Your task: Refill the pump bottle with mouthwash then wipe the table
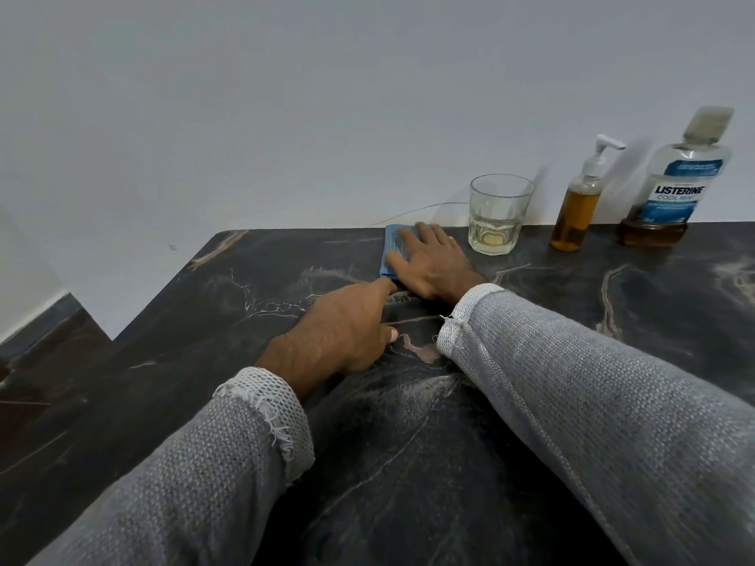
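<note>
Dark marble table (pixel 613 320): left hand (pixel 339 332) resting nearest, fingers loose, holding nothing; beyond it right hand (pixel 429 267) pressed flat on blue cloth (pixel 394 249); right of cloth along the far edge, glass (pixel 496 214), pump bottle (pixel 576 210), mouthwash bottle (pixel 674 185).

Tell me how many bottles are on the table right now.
2, both at the far right against the wall: the pump bottle beside the glass, and the mouthwash bottle to its right. None seems hidden, though the table runs out of view.
</note>
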The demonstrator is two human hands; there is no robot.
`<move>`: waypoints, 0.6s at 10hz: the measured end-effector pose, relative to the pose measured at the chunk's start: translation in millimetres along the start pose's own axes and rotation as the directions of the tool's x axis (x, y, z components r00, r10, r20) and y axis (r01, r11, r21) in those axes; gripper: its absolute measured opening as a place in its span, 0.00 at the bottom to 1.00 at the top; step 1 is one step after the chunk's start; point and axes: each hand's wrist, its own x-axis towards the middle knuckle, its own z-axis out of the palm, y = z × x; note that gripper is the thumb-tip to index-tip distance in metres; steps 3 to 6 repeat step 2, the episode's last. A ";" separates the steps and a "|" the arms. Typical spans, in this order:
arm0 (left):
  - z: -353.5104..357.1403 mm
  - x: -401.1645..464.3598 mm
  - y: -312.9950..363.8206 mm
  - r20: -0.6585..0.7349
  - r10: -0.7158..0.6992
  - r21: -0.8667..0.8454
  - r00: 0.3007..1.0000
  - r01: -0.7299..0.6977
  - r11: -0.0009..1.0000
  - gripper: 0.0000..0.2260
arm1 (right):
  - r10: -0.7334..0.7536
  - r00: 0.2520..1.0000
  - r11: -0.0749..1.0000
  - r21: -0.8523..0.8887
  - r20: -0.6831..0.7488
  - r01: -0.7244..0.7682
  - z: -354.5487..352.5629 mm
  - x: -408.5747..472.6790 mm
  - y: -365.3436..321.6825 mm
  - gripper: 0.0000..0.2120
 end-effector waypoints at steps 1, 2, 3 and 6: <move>1.8 -7.6 1.3 -0.026 0.011 -0.073 1.000 -0.013 0.997 0.24 | 0.026 0.989 0.999 0.026 -0.148 -0.023 -8.5 -22.6 -6.6 0.27; 6.2 -21.0 6.0 -0.071 0.032 -0.165 0.997 -0.044 0.985 0.22 | 0.011 0.986 1.000 0.021 -0.168 -0.007 -15.4 -54.6 -8.6 0.26; 6.2 -21.0 6.0 -0.071 0.032 -0.165 0.997 -0.044 0.985 0.22 | 0.011 0.986 1.000 0.021 -0.168 -0.007 -15.4 -54.6 -8.6 0.26; 6.2 -21.0 6.0 -0.071 0.032 -0.165 0.997 -0.044 0.985 0.22 | 0.011 0.986 1.000 0.021 -0.168 -0.007 -15.4 -54.6 -8.6 0.26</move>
